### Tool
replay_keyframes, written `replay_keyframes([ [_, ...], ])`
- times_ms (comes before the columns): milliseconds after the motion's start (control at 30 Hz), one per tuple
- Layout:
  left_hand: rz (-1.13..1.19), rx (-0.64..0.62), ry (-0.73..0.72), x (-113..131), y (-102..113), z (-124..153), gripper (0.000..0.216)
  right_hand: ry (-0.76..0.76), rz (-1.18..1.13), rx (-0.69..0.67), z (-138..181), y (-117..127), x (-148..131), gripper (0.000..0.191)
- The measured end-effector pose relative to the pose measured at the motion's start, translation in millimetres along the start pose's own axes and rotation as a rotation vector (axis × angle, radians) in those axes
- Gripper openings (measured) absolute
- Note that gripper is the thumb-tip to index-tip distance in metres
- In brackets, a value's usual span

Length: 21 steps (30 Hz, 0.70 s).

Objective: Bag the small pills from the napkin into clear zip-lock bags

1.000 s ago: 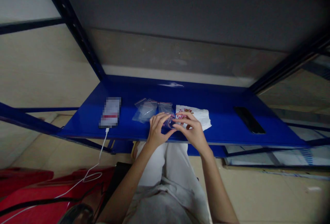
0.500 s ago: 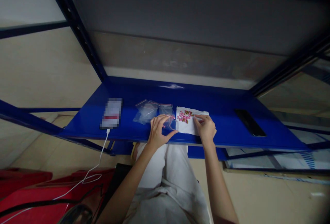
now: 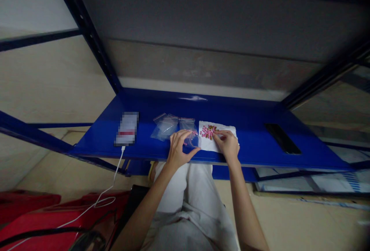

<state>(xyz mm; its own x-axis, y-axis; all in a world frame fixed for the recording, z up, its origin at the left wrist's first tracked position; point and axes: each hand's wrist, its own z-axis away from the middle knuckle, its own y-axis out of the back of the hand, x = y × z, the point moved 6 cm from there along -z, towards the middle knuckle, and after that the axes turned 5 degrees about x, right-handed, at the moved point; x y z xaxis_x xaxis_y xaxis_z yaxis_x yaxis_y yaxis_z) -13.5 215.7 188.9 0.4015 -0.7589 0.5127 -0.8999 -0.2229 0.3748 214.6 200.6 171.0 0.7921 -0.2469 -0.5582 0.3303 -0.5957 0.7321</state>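
My left hand (image 3: 178, 151) curls round a small clear plastic cup (image 3: 194, 140), tipped with its mouth towards the right. A few pink pieces show by its fingertips, in or behind the cup. Beside the cup lies a white sheet of paper (image 3: 211, 145) bearing a pile of pink pills (image 3: 206, 131) mixed with brownish-green capsules (image 3: 212, 127). My right hand (image 3: 229, 145) rests over the sheet's right part, thumb and fingers pinched together at the pile's edge. Whatever is between those fingertips is too small to make out.
Clear zip bags (image 3: 166, 125) lie left of the cup, with another bag (image 3: 187, 123) behind my left hand. A phone (image 3: 127, 128) with a white cable (image 3: 115, 176) is on the blue shelf's (image 3: 243, 114) left; a dark phone (image 3: 282, 138) lies right. Blue posts (image 3: 95, 46) frame the shelf.
My right hand has moved left, its fingertips now at the pile of pills and capsules. My left hand keeps hold of the tipped cup. The whole view has shifted slightly.
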Motion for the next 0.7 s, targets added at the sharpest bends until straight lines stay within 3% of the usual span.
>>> replay_keyframes([
  [700, 0.0, 0.001, 0.01, 0.5, 0.2, -1.0, 0.059, -0.007, 0.031, 0.0, -4.3, -0.8, -2.0, 0.026],
])
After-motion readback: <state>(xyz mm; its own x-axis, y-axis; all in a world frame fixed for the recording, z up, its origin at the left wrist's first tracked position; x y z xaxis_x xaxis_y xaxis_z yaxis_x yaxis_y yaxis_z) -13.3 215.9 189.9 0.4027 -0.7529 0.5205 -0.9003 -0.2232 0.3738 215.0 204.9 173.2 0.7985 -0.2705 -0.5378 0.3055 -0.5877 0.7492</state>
